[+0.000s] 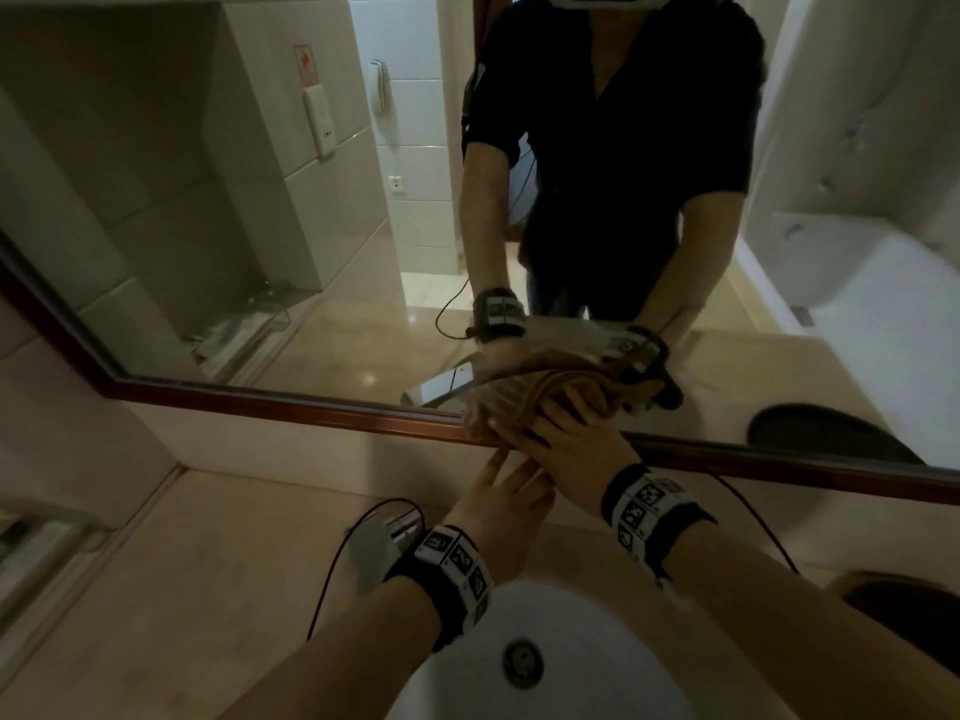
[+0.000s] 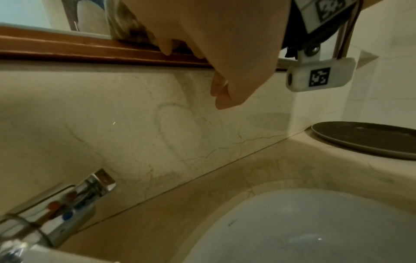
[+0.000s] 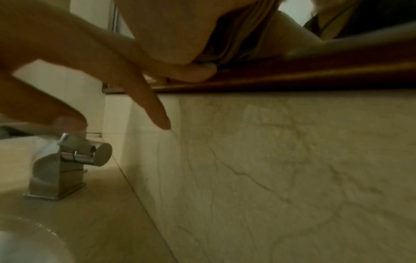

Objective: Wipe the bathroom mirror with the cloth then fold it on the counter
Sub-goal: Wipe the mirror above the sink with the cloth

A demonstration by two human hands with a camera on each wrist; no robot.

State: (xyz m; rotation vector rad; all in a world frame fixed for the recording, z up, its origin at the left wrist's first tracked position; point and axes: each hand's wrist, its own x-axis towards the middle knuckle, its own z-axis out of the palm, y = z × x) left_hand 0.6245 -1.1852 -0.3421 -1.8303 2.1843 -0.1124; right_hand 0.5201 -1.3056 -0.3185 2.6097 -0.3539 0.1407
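A bunched brown cloth (image 1: 485, 414) sits against the lower edge of the mirror (image 1: 260, 226), just above its wooden frame (image 1: 291, 405). My right hand (image 1: 563, 449) lies over the cloth with fingers wrapped on it; in the right wrist view the thumb tucks under the cloth (image 3: 227, 41). My left hand (image 1: 506, 488) reaches up beneath it with straight fingers at the frame; whether they touch the cloth is hidden. The left wrist view shows the cloth (image 2: 126, 23) and the right hand (image 2: 225, 53) from below.
A white basin (image 1: 597, 683) sits in the marble counter (image 1: 208, 563) below my arms, with a chrome faucet (image 3: 67, 163) left of the hands. A dark round tray (image 2: 369, 138) lies at the counter's right. Cables trail from both wrists.
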